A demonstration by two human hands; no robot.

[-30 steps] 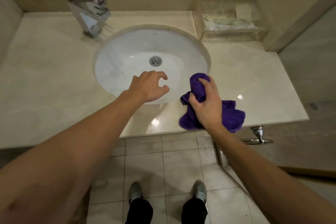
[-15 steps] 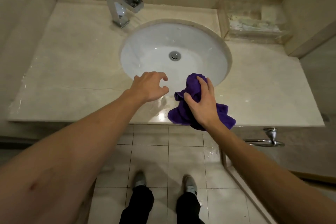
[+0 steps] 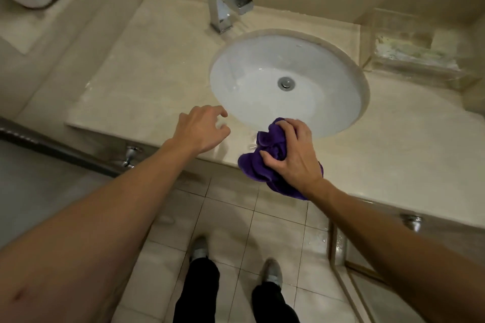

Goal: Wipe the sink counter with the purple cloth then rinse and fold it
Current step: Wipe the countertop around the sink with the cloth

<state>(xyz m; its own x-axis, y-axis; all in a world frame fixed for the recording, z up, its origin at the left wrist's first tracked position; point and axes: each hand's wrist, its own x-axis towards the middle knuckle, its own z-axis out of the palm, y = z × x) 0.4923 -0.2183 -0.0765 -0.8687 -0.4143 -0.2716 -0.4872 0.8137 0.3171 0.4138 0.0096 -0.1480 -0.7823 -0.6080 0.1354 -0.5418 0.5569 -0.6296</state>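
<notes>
Overall, the right hand [image 3: 292, 157] was clamped on the purple cloth [image 3: 265, 165], fingers curled over the bunched fabric and thumb pressed into its near side. The cloth sat bunched on the front strip of the sink counter [image 3: 157, 81], at roughly 6 o'clock of the basin [image 3: 262, 73], with its top fold reaching the basin rim and its lower part hanging over the counter's front edge above the floor tiles [image 3: 231, 223].

The left hand [image 3: 200, 130] held nothing. Its fingers were loosely curled, and it hovered over the counter edge at about 8 o'clock of the basin, just beside the cloth but apart from it. Whether it touched the counter could not be determined.

The drain [image 3: 286, 83] lay in the middle of the basin. A chrome faucet [image 3: 227, 4] stood on the counter at about 11 o'clock of the basin. A clear tray [image 3: 409, 52] occupied the counter at about 2 o'clock, against the back wall. Wet gleams were noted on the counter surface near the cloth. The person's shoes [image 3: 271, 271] stood on the tiles below.
</notes>
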